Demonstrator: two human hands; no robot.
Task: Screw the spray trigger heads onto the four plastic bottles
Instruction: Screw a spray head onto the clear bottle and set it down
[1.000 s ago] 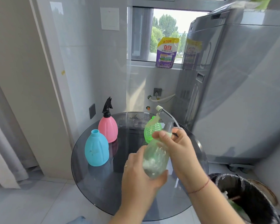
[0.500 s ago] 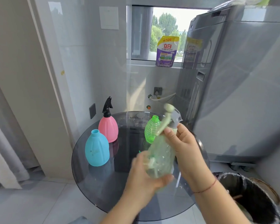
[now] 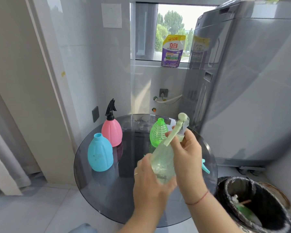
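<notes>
The purple-and-yellow detergent pouch (image 3: pixel 173 51) on the windowsill reads "立白" and "150克".

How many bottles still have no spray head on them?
2: the blue bottle at the table's left front, and the green bottle farther back, behind the hands. Both necks are open.

- A single head-worn wide-angle view looks forward and down from above a round glass table (image 3: pixel 91 174).
- Both forearms reach in from the bottom edge; the left hand (image 3: pixel 151 180) and right hand (image 3: pixel 186 158) sit closest to the lens, mid-frame.
- Behind the table, the view faces a window (image 3: pixel 173 31); straight lines bow near the edges.
</notes>
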